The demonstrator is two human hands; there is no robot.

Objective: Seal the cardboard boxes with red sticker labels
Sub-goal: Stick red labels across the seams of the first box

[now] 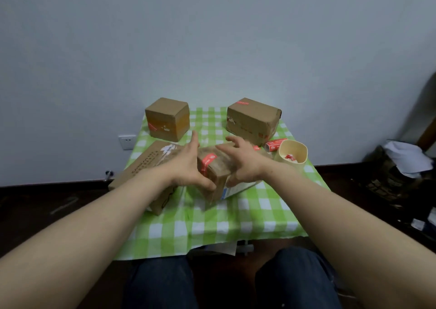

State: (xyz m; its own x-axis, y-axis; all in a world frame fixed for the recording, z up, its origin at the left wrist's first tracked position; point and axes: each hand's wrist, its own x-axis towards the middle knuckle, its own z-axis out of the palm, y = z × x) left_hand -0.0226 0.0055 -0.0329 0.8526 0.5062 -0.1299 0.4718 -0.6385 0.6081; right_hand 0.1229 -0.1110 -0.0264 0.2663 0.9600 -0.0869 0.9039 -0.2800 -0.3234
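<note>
Checked tablecloth (236,216) — four cardboard boxes (167,118), one between left hand (186,164) and right hand (245,164).

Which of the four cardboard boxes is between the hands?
The small brown cardboard box at the table's centre, with a red sticker label over its top edge. The left hand and right hand flank it alone.

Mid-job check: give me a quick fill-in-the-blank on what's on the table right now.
1. The cloth is checked white and ____.
2. The left hand and right hand flank the centre box, which bears a ____ sticker.
3. The sticker roll lies beside the cream ____.
Missing words: green; red; cup.
</note>
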